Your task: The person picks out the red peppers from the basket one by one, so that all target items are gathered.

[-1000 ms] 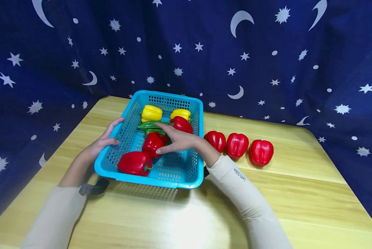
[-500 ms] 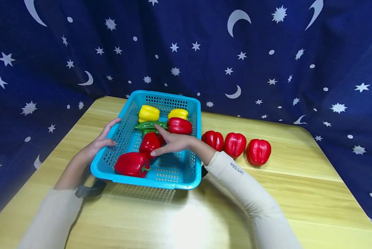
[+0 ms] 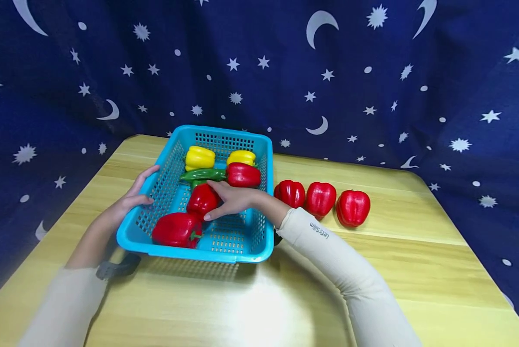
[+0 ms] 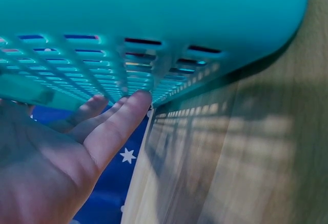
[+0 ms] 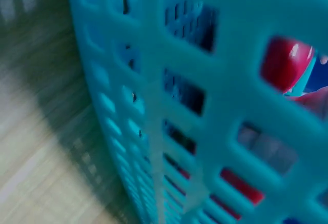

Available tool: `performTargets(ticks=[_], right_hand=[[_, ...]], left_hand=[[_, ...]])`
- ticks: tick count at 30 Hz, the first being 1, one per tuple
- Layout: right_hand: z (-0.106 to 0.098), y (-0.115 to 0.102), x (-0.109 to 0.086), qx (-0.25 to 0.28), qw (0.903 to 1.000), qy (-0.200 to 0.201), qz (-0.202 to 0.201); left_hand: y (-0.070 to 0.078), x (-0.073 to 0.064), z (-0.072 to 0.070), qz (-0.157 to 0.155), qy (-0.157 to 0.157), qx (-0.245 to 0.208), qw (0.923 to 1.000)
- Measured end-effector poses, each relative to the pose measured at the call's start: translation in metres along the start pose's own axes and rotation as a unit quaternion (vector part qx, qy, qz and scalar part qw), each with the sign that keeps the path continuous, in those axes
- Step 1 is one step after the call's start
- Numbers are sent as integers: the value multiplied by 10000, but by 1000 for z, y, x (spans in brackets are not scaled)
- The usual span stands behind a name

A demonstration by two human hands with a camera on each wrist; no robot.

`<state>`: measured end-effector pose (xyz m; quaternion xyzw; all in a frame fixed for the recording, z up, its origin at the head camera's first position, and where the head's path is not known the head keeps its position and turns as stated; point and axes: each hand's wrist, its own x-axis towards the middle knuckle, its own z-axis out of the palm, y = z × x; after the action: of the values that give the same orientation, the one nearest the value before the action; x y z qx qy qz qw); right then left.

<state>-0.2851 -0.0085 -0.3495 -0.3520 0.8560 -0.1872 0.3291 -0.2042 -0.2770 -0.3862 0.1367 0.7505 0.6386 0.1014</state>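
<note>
A blue plastic basket (image 3: 169,253) stands on the table, holding red and yellow bell peppers and green peppers. My left hand (image 3: 126,205) grips its left rim, thumb over the inside. In the left wrist view, the fingers (image 4: 118,126) lie along the outer slotted wall. Reaching over the right rim, my right hand (image 3: 233,200) holds a red bell pepper (image 3: 201,198) between thumb and fingers; the palm side is hidden. Another red bell pepper (image 3: 177,230) lies in the near left corner. In the right wrist view, the basket's slotted wall (image 5: 154,106) covers most of the scene.
Three red bell peppers stand in a row right of the basket, the outermost red bell pepper (image 3: 352,208) farthest right. Inside, a yellow bell pepper (image 3: 200,158), a long green pepper (image 3: 203,174) and a red bell pepper (image 3: 243,174) sit toward the back. A starry blue curtain (image 3: 285,86) hangs behind.
The head view has turned slightly right, so everything shifts left. The right hand has come a little nearer over the middle red pepper. The red pepper behind has rolled more level.
</note>
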Motion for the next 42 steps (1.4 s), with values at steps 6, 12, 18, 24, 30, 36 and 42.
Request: performTargets(ticks=[6, 12, 18, 24, 30, 36, 42], right_hand=[[1, -6, 3, -352, 9993, 72, 90], [2, -8, 3, -478, 9988, 108, 68], [2, -9, 4, -437, 9981, 373, -241], [4, -8, 6, -566, 9977, 289, -214], [5, -9, 8, -690, 9975, 147, -76], [7, -11, 8, -775, 9961, 377, -208], [9, -11, 8, -989, 9915, 775, -331]], left_hand=[[1, 1, 0, 36, 17, -106, 9999], [1, 2, -1, -25, 67, -28, 10000], [1, 1, -1, -65, 84, 23, 9999], [2, 2, -1, -154, 114, -102, 9998], [2, 4, 0, -154, 51, -248, 9996], [1, 2, -1, -67, 23, -90, 9999], [0, 4, 0, -33, 24, -143, 9999]])
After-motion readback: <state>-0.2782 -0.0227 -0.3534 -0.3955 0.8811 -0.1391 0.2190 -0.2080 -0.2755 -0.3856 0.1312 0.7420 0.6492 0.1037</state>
